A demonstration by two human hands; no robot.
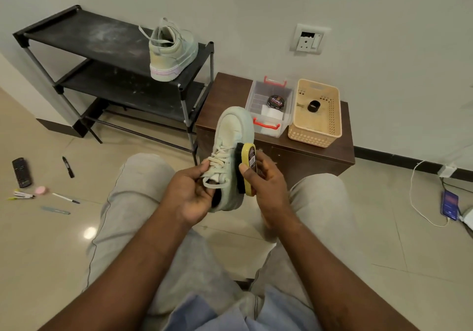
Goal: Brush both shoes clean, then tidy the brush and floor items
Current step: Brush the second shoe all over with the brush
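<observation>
On the floor at far left lie a remote (22, 172), a marker (68, 167) and a pen (66, 198). Behind them a black rack (76, 36) bears one shoe (172, 52) on top. At centre, above the person's knees, the left hand (188, 192) grips the other shoe (234, 131) at its opening, toe pointing away. The right hand (268, 187) grips a yellow brush (248, 163), bristles against that shoe's side. Beyond, a table (320, 156) holds a box (268, 108) and a basket (316, 123). A phone (450, 205) lies far right.

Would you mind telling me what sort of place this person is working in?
Probably a home entryway or room: a black tiered shoe rack, a low brown wooden cabinet and glossy beige floor tiles.
</observation>
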